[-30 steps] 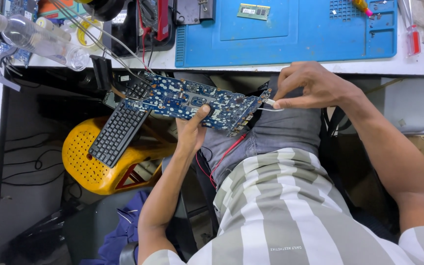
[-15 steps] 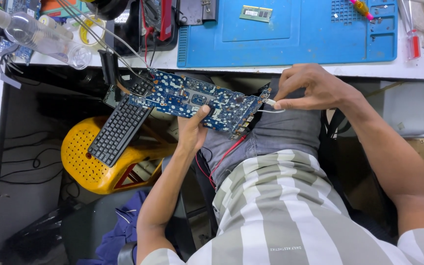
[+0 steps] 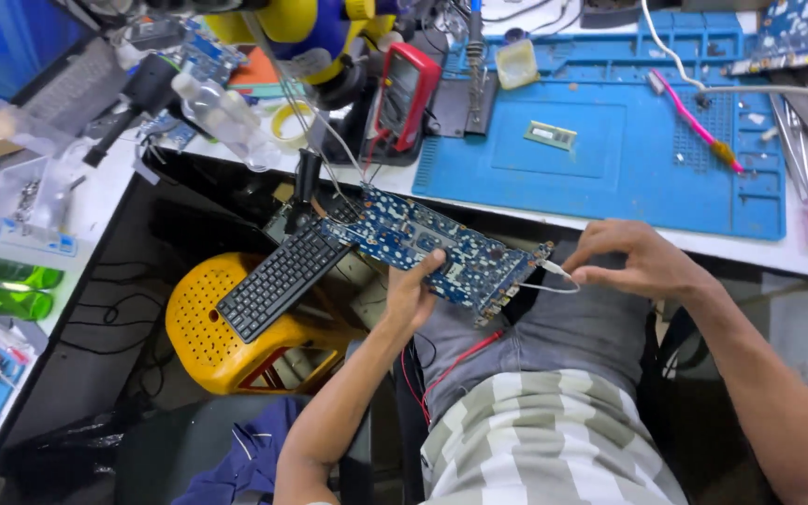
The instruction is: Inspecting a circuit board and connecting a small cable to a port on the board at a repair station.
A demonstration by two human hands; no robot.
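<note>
Two hands were busy with one blue circuit board (image 3: 441, 251), which I held in the air over my lap, just below the edge of the bench (image 3: 610, 229). My left hand (image 3: 413, 295) supported the board from underneath, with the fingers closed on its near edge and the thumb lying on the top face. My right hand (image 3: 633, 262) was at the right end of the board, and its fingers were pinched together on a thin white cable (image 3: 554, 281) whose small plug sat just at the edge connectors. I could not tell if the plug was already fully inside the socket.

I judge that the step in hand was connecting this cable at the board's edge. The next move would call for a steady left grip and a straight, gentle push of the plug, because a tilted plug could bend the small contacts.

On the bench above lay a blue work mat (image 3: 610, 159) with a small memory module (image 3: 551, 136) on it, a red multimeter (image 3: 402, 98) beside the mat, and a pink-handled tool (image 3: 694, 122). To the left of my knees, a black keyboard (image 3: 282, 279) rested on a yellow plastic stool (image 3: 226, 337).
</note>
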